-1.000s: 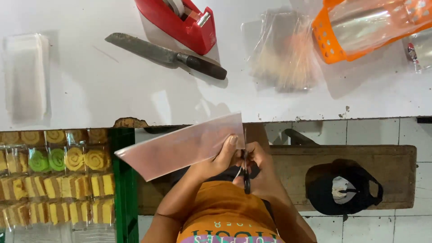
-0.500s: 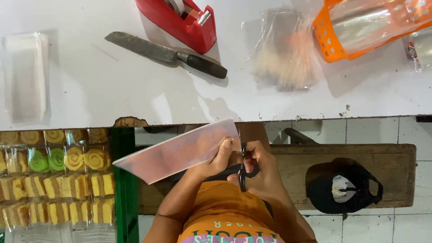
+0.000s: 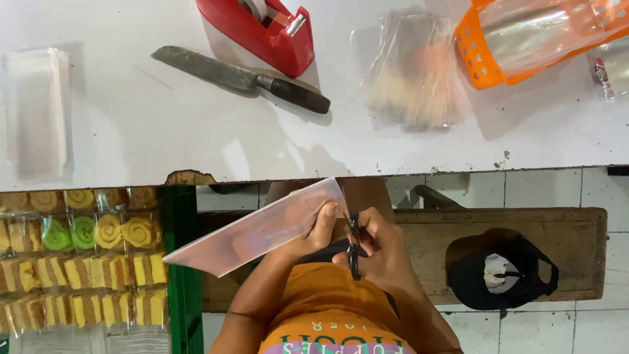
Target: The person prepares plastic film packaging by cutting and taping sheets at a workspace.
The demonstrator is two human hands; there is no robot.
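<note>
My left hand (image 3: 314, 233) pinches the right end of a stack of clear plastic sheets (image 3: 252, 229), which slants down to the left below the table edge. My right hand (image 3: 380, 252) grips small black scissors (image 3: 354, 246). Their blades point up at the right edge of the sheets, just beside my left thumb. Both hands are over my lap and my orange shirt (image 3: 327, 308).
On the white table (image 3: 144, 124) lie a knife (image 3: 239, 78), a red tape dispenser (image 3: 262, 29), a pile of clear bags (image 3: 409, 72), an orange basket (image 3: 524, 39) and another clear stack (image 3: 36, 108). A green crate (image 3: 177, 262) with wrapped cakes (image 3: 78, 262) stands at left, a wooden bench (image 3: 498, 255) at right.
The plastic sheets and my left hand have shifted slightly. The scissors have come up from under my hand, and their blades now meet the right edge of the sheets.
</note>
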